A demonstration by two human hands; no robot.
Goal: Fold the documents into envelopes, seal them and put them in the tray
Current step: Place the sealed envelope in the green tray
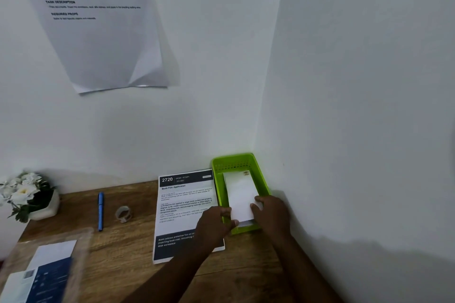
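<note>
Envelope [240, 198] settles into the green tray [265, 186], both hands [216, 222] [269, 211] gripping its near end; a printed document [183, 206] beside the tray awaits folding.

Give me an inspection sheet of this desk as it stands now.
Surface: wooden desk, set in a wall corner.
Job's things: white envelope in the green tray; printed document lies beside the tray.
Clutter: blue pen, tape roll, flower pot, plastic sleeve with papers.
Hands: left hand and right hand hold the envelope's near end.
Cables: nothing seen.
Surroundings: white walls; instruction sheet hangs on the wall.
</note>
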